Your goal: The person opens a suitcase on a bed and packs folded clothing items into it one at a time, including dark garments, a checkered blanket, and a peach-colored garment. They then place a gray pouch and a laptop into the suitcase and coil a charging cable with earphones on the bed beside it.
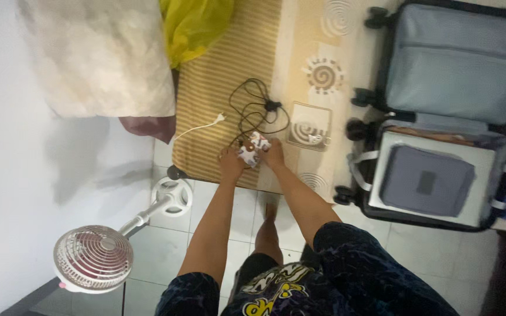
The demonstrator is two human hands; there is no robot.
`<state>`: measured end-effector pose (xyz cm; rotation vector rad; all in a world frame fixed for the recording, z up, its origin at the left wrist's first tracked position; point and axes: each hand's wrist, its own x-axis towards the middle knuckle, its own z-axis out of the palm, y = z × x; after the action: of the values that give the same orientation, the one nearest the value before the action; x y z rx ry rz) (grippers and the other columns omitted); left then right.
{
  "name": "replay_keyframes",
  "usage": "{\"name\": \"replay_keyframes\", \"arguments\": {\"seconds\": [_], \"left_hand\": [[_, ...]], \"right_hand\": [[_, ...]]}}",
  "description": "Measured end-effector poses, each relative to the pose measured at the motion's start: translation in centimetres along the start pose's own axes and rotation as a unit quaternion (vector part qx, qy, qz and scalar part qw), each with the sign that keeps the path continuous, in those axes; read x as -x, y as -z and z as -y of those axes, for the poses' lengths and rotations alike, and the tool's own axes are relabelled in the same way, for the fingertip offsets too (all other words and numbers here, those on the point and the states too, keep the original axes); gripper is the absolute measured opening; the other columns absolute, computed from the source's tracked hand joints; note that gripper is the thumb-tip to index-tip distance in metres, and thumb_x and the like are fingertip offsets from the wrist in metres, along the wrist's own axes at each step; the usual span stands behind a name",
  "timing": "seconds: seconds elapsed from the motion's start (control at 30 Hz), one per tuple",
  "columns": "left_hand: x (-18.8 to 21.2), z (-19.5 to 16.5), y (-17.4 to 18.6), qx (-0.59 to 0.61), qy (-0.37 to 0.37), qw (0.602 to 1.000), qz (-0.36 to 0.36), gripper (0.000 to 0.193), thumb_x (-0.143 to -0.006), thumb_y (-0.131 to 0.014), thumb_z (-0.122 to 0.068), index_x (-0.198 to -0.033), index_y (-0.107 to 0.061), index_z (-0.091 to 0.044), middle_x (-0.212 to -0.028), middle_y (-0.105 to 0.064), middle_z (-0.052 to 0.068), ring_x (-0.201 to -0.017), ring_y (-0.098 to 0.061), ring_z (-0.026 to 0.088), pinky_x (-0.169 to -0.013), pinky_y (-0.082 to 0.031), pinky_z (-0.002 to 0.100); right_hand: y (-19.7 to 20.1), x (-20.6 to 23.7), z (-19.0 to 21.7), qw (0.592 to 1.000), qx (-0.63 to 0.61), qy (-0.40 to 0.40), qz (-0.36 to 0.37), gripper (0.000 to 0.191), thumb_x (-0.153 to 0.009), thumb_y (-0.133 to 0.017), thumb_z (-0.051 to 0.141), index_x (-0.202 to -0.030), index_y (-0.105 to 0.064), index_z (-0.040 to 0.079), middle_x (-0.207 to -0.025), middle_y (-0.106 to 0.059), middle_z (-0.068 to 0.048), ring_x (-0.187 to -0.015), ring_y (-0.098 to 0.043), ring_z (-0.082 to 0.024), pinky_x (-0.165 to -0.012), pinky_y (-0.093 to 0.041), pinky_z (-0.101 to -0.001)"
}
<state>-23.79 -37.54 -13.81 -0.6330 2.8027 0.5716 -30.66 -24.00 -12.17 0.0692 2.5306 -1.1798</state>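
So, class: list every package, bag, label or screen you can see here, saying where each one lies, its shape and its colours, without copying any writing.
Small white pouch with red-brown pattern: held between left hand and right hand at the striped mat's near edge.
Crumpled yellow plastic bag: top, beside the pale pillow.
Grey rectangular packing pouch: inside the open suitcase, right.
No screens or signs visible.

Small white patterned packet with red-brown markings, held between both hands at the near edge of the striped mat, yellow plastic bag at the mat's far end, no signs or screens
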Motion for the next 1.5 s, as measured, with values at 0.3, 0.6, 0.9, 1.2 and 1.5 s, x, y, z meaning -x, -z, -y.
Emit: {"name": "replay_keyframes", "arguments": {"seconds": [0.3, 0.6, 0.9, 1.2, 1.5], "left_hand": [[-6.2, -1.4, -2.4, 0.301, 0.151, 0.926, 0.169, 0.069, -0.097, -0.07, -0.045, -0.147, -0.045, -0.006, -0.136, -0.048, 0.029, -0.125, -0.054, 0.051, -0.093, -0.051, 0.061], [-6.0, -6.1, -6.3, 0.258, 0.199, 0.902, 0.283, 0.049, -0.095, -0.065, -0.039, -0.132, -0.063, -0.007, -0.121, -0.071, 0.017, -0.103, -0.07, 0.032, -0.08, -0.059, 0.046], [-3.9, -9.1, -8.9, 0.386, 0.233, 0.848, 0.278, 0.05, -0.102, -0.05, -0.04, -0.134, -0.063, -0.003, -0.121, -0.07, 0.019, -0.106, -0.068, 0.036, -0.084, -0.057, 0.05], [-2.0, -12.0, -7.0, 0.239, 0.179, 0.886, 0.355, 0.054, -0.103, -0.054, -0.044, -0.136, -0.057, -0.002, -0.129, -0.064, 0.021, -0.113, -0.064, 0.04, -0.09, -0.056, 0.054], [0.3, -15.6, -5.3, 0.321, 0.261, 0.795, 0.444, 0.035, -0.093, -0.063, -0.021, -0.125, -0.064, -0.008, -0.124, -0.065, 0.012, -0.114, -0.061, 0.031, -0.099, -0.048, 0.066]], "right_hand": [[-0.6, -1.4, -3.7, 0.975, -0.161, -0.099, 0.115, 0.064, -0.077, -0.089, 0.024, -0.134, -0.063, 0.007, -0.136, -0.064, -0.015, -0.12, -0.06, -0.027, -0.097, -0.048, -0.0407], [4.1, 0.9, -10.6, 0.825, -0.525, -0.203, 0.053, 0.038, -0.091, -0.07, 0.01, -0.129, -0.064, 0.007, -0.104, -0.068, -0.007, -0.094, -0.067, -0.019, -0.086, -0.058, -0.039], [12.5, 2.0, -17.5, 0.693, -0.674, -0.229, -0.116, 0.021, -0.102, -0.05, 0.013, -0.122, -0.054, 0.009, -0.106, -0.07, -0.009, -0.089, -0.071, -0.022, -0.075, -0.063, -0.0379], [28.0, 3.4, -23.7, 0.712, -0.601, -0.12, -0.343, 0.027, -0.095, -0.064, 0.012, -0.115, -0.067, -0.005, -0.099, -0.071, -0.01, -0.081, -0.068, -0.018, -0.066, -0.054, -0.0316], [38.6, -1.6, -25.9, 0.838, -0.184, -0.311, -0.408, 0.045, -0.088, -0.078, 0.024, -0.111, -0.063, -0.012, -0.091, -0.072, -0.019, -0.073, -0.073, -0.026, -0.064, -0.057, -0.0405]]}}
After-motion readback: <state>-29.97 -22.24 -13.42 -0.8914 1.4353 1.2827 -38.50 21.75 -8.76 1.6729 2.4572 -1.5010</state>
